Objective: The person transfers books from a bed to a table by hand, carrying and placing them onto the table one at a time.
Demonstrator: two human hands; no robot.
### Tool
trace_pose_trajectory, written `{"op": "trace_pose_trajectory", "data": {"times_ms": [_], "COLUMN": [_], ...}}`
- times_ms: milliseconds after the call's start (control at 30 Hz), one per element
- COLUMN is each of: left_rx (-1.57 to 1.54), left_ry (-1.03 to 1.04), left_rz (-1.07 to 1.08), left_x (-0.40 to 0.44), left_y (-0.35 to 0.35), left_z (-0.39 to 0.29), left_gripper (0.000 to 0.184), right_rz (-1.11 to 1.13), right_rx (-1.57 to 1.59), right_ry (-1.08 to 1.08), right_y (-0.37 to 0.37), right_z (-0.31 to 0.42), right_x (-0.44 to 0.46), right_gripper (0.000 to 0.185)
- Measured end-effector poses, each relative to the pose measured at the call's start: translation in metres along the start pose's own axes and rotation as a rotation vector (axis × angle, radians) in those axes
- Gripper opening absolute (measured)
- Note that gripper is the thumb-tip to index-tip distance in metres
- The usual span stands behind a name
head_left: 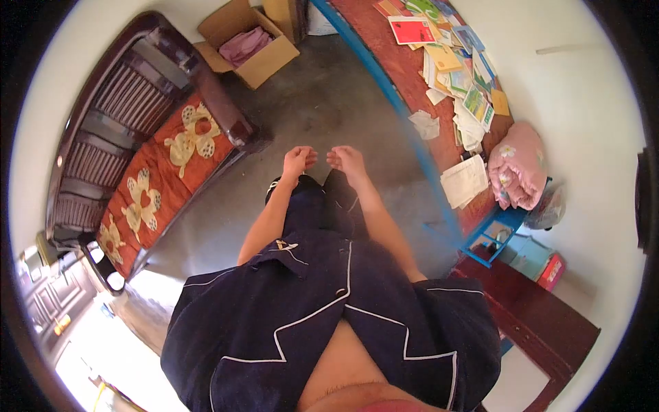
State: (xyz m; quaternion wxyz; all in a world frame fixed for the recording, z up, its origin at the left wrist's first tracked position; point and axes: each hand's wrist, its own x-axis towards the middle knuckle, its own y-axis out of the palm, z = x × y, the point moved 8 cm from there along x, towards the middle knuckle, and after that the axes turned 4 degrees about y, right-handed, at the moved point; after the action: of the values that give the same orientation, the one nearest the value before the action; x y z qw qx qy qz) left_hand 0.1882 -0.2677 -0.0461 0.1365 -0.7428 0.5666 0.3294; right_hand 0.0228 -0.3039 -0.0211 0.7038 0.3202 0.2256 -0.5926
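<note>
In front of my lap, my left hand (pixel 300 161) is raised with its fingers loosely bent inward, and nothing shows in it. My right hand (pixel 347 162) faces it across a small gap, its fingers also loosely bent, and it holds nothing visible. The two hands do not touch each other. Below them are my dark trousers (pixel 305 209), and behind them lies the grey floor (pixel 302 103).
On the left stands a dark wooden bench (pixel 130 89) with an orange patterned cushion (pixel 147 199). An open cardboard box (pixel 268 65) holds pink cloth. At the right, a blue-edged bed (pixel 405 96) bears scattered books and papers, near a rolled pink quilt (pixel 518 168).
</note>
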Motion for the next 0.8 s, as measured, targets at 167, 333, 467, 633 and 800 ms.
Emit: {"op": "trace_pose_trajectory", "data": {"times_ms": [167, 333, 467, 633, 800], "left_rx": [0.047, 0.064, 0.160, 0.239, 0.303], "left_ry": [-0.082, -0.072, -0.039, 0.004, 0.022], "left_rz": [0.091, 0.118, 0.096, 0.082, 0.119], "left_x": [0.040, 0.100, 0.138, 0.186, 0.228], "left_y": [0.007, 0.017, 0.035, 0.070, 0.124], "left_z": [-0.003, -0.022, -0.071, -0.125, -0.151], "left_gripper": [0.025, 0.026, 0.026, 0.026, 0.025], "right_rz": [-0.076, -0.078, -0.070, -0.106, -0.131], "right_rx": [0.017, 0.088, 0.183, 0.281, 0.337], "right_ry": [0.074, 0.020, 0.006, 0.019, -0.015], "right_y": [-0.011, -0.023, -0.040, -0.069, -0.111], "right_z": [0.004, 0.034, 0.056, 0.104, 0.155], "right_x": [0.025, 0.060, 0.115, 0.162, 0.200], "right_gripper": [0.025, 0.029, 0.025, 0.019, 0.018]}}
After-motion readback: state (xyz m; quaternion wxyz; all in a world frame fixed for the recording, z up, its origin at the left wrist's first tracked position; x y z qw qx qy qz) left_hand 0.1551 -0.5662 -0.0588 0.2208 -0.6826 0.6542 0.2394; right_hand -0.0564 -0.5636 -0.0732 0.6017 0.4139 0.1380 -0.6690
